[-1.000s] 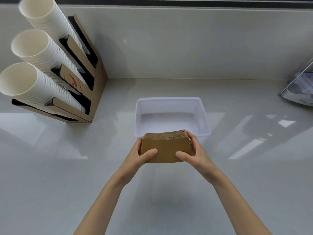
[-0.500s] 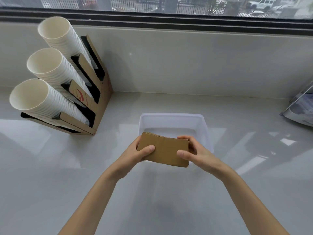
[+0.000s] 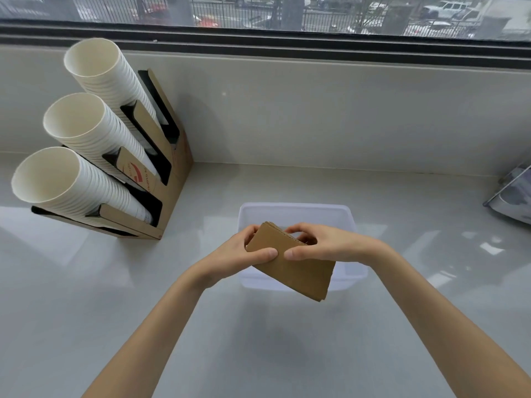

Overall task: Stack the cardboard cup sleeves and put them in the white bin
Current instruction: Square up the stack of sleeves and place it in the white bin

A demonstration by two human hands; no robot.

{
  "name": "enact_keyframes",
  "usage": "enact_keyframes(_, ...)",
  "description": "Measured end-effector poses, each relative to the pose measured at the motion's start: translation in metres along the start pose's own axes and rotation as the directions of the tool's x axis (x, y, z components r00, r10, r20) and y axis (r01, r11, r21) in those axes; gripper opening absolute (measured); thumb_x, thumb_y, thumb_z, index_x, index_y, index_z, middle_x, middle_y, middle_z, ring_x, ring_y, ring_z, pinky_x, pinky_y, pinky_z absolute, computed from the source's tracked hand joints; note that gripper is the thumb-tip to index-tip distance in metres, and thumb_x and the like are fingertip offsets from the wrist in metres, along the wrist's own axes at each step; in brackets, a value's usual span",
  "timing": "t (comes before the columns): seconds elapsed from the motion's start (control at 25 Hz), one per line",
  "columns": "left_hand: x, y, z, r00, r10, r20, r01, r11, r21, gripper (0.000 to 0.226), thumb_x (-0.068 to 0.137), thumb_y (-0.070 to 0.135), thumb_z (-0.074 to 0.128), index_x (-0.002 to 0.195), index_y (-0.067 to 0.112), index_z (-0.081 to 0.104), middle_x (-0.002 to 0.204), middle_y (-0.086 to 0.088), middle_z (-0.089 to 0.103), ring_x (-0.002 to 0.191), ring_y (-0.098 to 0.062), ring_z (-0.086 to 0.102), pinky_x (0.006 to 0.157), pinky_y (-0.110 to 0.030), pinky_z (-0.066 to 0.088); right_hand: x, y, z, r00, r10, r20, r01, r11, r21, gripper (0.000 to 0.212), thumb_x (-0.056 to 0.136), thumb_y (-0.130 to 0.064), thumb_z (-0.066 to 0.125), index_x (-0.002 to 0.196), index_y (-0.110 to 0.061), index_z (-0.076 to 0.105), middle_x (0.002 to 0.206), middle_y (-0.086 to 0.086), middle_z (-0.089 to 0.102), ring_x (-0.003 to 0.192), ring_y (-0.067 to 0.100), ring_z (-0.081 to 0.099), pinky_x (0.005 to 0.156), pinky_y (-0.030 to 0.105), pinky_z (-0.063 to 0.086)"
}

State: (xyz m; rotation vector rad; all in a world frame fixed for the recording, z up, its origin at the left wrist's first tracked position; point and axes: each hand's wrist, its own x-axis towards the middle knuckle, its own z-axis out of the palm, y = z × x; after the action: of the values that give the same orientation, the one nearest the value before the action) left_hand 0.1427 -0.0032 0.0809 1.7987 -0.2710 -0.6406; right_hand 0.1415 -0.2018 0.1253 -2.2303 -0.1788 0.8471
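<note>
A stack of brown cardboard cup sleeves [image 3: 298, 274] is held above the white bin [image 3: 296, 209], tilted so its right end points down toward me. My left hand [image 3: 241, 252] grips the stack's left end with the thumb on its front face. My right hand [image 3: 324, 242] holds the top edge, thumb on the front next to the left thumb. The bin sits on the pale counter directly below the hands, and the hands and stack hide most of its inside.
A cardboard dispenser [image 3: 161, 168] with three slanted rows of white paper cups [image 3: 83, 130] stands at the left against the wall. A grey object [image 3: 514, 193] lies at the right edge. A window ledge runs along the back.
The stack has moved from the bin's front edge to over the bin and tilted, right end down. My thumbs have come together at its middle. The camera view has tipped upward.
</note>
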Motion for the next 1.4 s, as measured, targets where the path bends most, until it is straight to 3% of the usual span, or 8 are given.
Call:
enact_keyframes(0.2, 0.003, 0.0, -0.002, 0.999, -0.024, -0.03, 0.023, 0.999, -0.024, 0.069, 0.055, 0.057, 0.062, 0.116, 0.029, 0.049, 0.112, 0.006, 0.061, 0.101, -0.007, 0.059, 0.082, -0.02, 0.048, 0.013, 0.005, 0.006, 0.999, 0.014, -0.042, -0.013, 1.0, 0.017, 0.047, 0.082, -0.043, 0.058, 0.12, -0.017, 0.049, 0.107, -0.003, 0.059, 0.099, 0.016, 0.059, 0.086, 0.029, 0.048)
enact_keyframes(0.36, 0.012, -0.001, -0.002, 0.991, -0.03, -0.127, 0.017, 0.995, -0.102, 0.033, 0.072, 0.047, 0.066, 0.1, 0.037, 0.052, 0.105, 0.009, 0.062, 0.091, 0.0, 0.063, 0.076, -0.015, 0.052, 0.021, 0.009, 0.011, 0.997, 0.029, -0.073, -0.017, 0.986, 0.167, 0.032, 0.083, -0.043, 0.057, 0.105, -0.021, 0.049, 0.093, -0.007, 0.058, 0.084, 0.011, 0.058, 0.071, 0.023, 0.046)
enact_keyframes(0.48, 0.02, 0.0, -0.007, 0.985, -0.024, -0.171, -0.001, 0.989, -0.145, 0.015, 0.083, 0.036, 0.056, 0.097, 0.03, 0.056, 0.104, 0.005, 0.063, 0.094, -0.004, 0.063, 0.079, -0.015, 0.053, 0.028, 0.014, 0.015, 0.995, 0.034, -0.095, -0.002, 0.947, 0.323, 0.035, 0.068, -0.05, 0.055, 0.092, -0.025, 0.051, 0.089, -0.006, 0.059, 0.079, 0.009, 0.058, 0.068, 0.022, 0.045)
enact_keyframes(0.6, 0.026, -0.003, -0.02, 0.974, -0.006, -0.226, -0.032, 0.986, -0.164, 0.02, 0.088, 0.034, 0.05, 0.101, 0.023, 0.06, 0.107, 0.002, 0.064, 0.102, -0.01, 0.061, 0.088, -0.022, 0.051, 0.038, 0.02, 0.013, 0.993, 0.059, -0.099, -0.003, 0.87, 0.493, 0.055, 0.063, -0.054, 0.055, 0.103, -0.015, 0.055, 0.094, 0.002, 0.06, 0.081, 0.017, 0.058, 0.074, 0.03, 0.044)
enact_keyframes(0.8, 0.036, -0.023, -0.036, 0.874, -0.08, -0.48, 0.007, 0.988, -0.153, 0.022, 0.089, 0.025, 0.052, 0.108, 0.016, 0.058, 0.096, 0.004, 0.06, 0.09, -0.009, 0.059, 0.078, -0.021, 0.05, 0.057, 0.028, 0.01, 0.981, 0.147, -0.126, -0.009, 0.686, 0.728, 0.024, 0.086, -0.043, 0.049, 0.088, -0.021, 0.056, 0.084, 0.004, 0.059, 0.076, 0.022, 0.056, 0.071, 0.037, 0.038)
enact_keyframes(0.92, 0.038, -0.041, -0.035, 0.812, -0.177, -0.556, 0.09, 0.979, -0.181, 0.028, 0.089, 0.02, 0.052, 0.114, 0.011, 0.055, 0.099, -0.001, 0.057, 0.091, -0.017, 0.057, 0.077, -0.027, 0.049, 0.072, 0.032, 0.014, 0.961, 0.247, -0.123, -0.055, 0.609, 0.791, 0.023, 0.087, -0.042, 0.048, 0.086, -0.021, 0.057, 0.082, 0.002, 0.062, 0.073, 0.018, 0.057, 0.064, 0.026, 0.04)
enact_keyframes(1.12, 0.041, -0.058, -0.023, 0.799, -0.251, -0.547, 0.14, 0.961, -0.236, 0.026, 0.089, 0.022, 0.052, 0.11, 0.01, 0.059, 0.102, -0.006, 0.061, 0.081, -0.013, 0.061, 0.065, -0.023, 0.051, 0.094, 0.035, 0.027, 0.937, 0.336, -0.097, -0.109, 0.542, 0.833, 0.033, 0.084, -0.042, 0.053, 0.098, -0.013, 0.058, 0.087, 0.002, 0.064, 0.077, 0.016, 0.06, 0.063, 0.024, 0.044)
enact_keyframes(1.4, 0.042, -0.06, -0.022, 0.826, -0.22, -0.519, 0.122, 0.968, -0.218, 0.02, 0.089, 0.023, 0.052, 0.106, 0.015, 0.059, 0.089, 0.003, 0.06, 0.076, -0.009, 0.059, 0.052, -0.012, 0.051, 0.117, 0.04, 0.042, 0.9, 0.432, -0.065, -0.239, 0.611, 0.755, 0.055, 0.081, -0.045, 0.057, 0.119, -0.005, 0.047, 0.107, 0.01, 0.063, 0.09, 0.024, 0.061, 0.062, 0.028, 0.047)
